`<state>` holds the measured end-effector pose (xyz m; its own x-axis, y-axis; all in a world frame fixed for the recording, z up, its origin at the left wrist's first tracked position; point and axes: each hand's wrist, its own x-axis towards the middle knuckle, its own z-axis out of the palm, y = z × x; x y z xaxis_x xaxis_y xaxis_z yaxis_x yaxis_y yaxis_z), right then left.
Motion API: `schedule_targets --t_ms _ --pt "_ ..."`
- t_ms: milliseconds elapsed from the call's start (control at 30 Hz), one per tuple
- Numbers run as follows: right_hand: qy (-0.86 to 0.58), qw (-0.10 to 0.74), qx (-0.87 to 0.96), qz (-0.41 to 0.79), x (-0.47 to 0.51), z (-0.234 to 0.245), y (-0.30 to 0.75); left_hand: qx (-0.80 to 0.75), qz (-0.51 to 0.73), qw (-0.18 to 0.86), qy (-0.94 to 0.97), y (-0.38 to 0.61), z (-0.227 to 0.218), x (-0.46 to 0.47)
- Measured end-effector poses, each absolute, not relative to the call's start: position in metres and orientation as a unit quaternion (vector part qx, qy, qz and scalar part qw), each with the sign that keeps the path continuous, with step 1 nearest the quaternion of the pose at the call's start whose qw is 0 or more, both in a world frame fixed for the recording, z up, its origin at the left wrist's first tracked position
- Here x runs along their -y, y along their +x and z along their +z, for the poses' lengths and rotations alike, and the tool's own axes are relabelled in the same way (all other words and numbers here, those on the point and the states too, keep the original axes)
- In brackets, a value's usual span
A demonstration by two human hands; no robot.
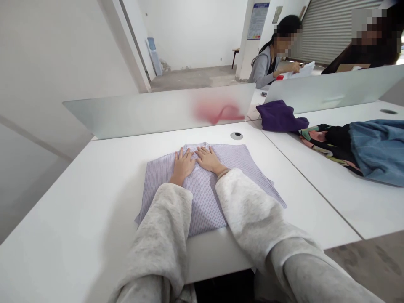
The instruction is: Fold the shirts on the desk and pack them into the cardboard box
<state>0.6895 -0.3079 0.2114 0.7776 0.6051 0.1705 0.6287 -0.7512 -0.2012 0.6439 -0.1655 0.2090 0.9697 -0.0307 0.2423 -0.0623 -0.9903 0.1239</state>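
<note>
At the left of the frame, a white wall [63, 50] rises behind a white table [78, 202], which spreads across the lower part of the picture. A low frosted divider [139, 113] stands along the table's far edge. At the upper left, beyond it, is a water dispenser [154, 59] with a blue bottle. In the centre, a purple-and-white striped shirt [203, 202] lies flat on the table. The left hand [184, 165] rests palm down near the shirt's top edge, fingers spread, holding nothing. Just beside it, the right hand [208, 160] also lies flat and empty, fingers slightly apart, angled toward the left one. Both arms wear fuzzy pale grey sleeves [249, 206]. Right of centre, a red shape [217, 111] shows blurred through the divider, with a round cable hole [236, 135] below. At the upper right, a person in grey [263, 73] holds white paper [301, 71]. Below, at the right, lie a purple cloth [280, 115], a patterned cloth [315, 134] and blue denim [378, 147], touching one another.
</note>
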Motion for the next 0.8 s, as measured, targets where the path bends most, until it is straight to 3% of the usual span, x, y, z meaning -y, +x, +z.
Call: schedule_targets --t_ms 233,800 --pt "-0.943 0.149 0.297 -0.029 0.323 0.214 0.7 0.006 0.114 0.07 0.991 0.648 0.205 0.152" --pt "-0.975 0.092 0.203 -0.008 0.361 0.206 0.727 -0.119 0.063 0.038 0.99 0.646 0.21 0.134"
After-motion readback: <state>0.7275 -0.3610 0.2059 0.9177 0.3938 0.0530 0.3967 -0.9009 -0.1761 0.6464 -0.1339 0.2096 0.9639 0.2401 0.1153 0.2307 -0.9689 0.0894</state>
